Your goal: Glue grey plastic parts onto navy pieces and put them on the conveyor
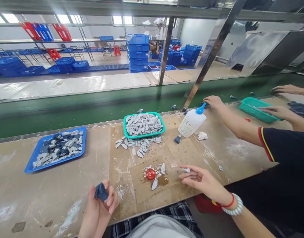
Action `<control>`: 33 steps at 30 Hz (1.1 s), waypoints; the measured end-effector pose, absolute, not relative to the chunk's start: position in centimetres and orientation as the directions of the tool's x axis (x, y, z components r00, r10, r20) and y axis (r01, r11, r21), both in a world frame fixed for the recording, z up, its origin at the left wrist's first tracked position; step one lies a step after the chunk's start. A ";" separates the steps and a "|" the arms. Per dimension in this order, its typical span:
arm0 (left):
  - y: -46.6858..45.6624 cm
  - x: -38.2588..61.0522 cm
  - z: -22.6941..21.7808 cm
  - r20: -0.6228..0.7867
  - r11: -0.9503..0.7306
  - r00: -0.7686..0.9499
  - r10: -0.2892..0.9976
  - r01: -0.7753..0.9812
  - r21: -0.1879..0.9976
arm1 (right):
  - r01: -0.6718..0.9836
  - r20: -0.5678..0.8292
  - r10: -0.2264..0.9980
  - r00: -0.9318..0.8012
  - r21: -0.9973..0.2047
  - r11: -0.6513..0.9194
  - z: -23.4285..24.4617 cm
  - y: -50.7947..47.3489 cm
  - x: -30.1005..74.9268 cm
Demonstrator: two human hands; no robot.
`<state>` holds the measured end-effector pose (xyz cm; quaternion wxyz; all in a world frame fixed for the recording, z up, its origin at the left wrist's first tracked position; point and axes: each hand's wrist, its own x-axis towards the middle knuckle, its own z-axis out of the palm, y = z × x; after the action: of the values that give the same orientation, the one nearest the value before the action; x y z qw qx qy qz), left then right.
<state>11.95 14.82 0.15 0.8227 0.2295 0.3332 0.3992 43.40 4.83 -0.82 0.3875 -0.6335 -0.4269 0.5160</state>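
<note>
My left hand [104, 201] is closed around a dark blue faceted piece [100, 191], raised above the table's front edge. In my right hand [204, 183], a small light grey piece [186, 170] is pinched between thumb and fingers. Between my hands a red round cap [150, 174] lies on a wet cardboard sheet [142, 193], with two grey pieces beside it. Behind it stands a teal basket [126, 133] heaped with grey pieces, and more lie loose in front. A blue tray [30, 168] at left holds mixed grey and dark blue pieces.
A white bottle with a blue nozzle [191, 123] stands near a dark piece [177, 139] and crumpled white tissue [203, 136]. Beyond runs a green belt [99, 110] carrying small pieces. At right, co-workers' hands [213, 100] reach over it. A metal post [204, 62] slants upward.
</note>
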 end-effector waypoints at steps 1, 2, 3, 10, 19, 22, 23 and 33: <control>14.6 12.3 0.3 -0.361 0.572 0.457 0.813 -0.510 0.643 | 0.143 -0.353 0.932 0.081 -0.922 -0.361 -0.7 4.7 43.6; 14.4 12.6 0.4 -0.355 0.569 0.460 0.814 -0.513 0.643 | 0.166 -0.363 0.929 0.071 -0.914 -0.370 -0.5 4.7 43.7; 14.3 12.8 0.4 -0.349 0.569 0.465 0.814 -0.514 0.642 | 0.201 -0.355 0.932 0.073 -0.910 -0.363 -0.4 4.6 43.6; 13.9 14.0 -0.1 -0.302 0.552 0.497 0.813 -0.497 0.669 | 0.159 -0.248 0.932 0.265 -0.942 -0.296 -0.7 5.0 40.3; 14.2 15.6 -0.5 -0.275 0.520 0.528 0.803 -0.397 0.756 | 0.591 0.064 0.983 0.170 -0.805 -0.050 -3.1 5.7 37.1; 14.3 16.0 -0.4 -0.275 0.500 0.512 0.814 -0.374 0.782 | 0.658 0.107 0.984 0.141 -0.753 -0.012 -3.5 5.6 36.3; 14.4 16.1 -0.4 -0.279 0.494 0.506 0.816 -0.360 0.792 | 0.674 0.112 0.983 0.143 -0.738 -0.014 -3.6 5.6 36.1; 15.2 17.7 -0.7 -0.282 0.325 0.510 0.813 0.004 0.946 | 0.352 -0.081 0.961 0.265 -0.919 -0.175 -1.6 6.6 37.8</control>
<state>17.65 15.16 -0.68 0.7069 0.5053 0.4038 0.2862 37.81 6.57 -1.59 0.4199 -0.6755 -0.4859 0.3623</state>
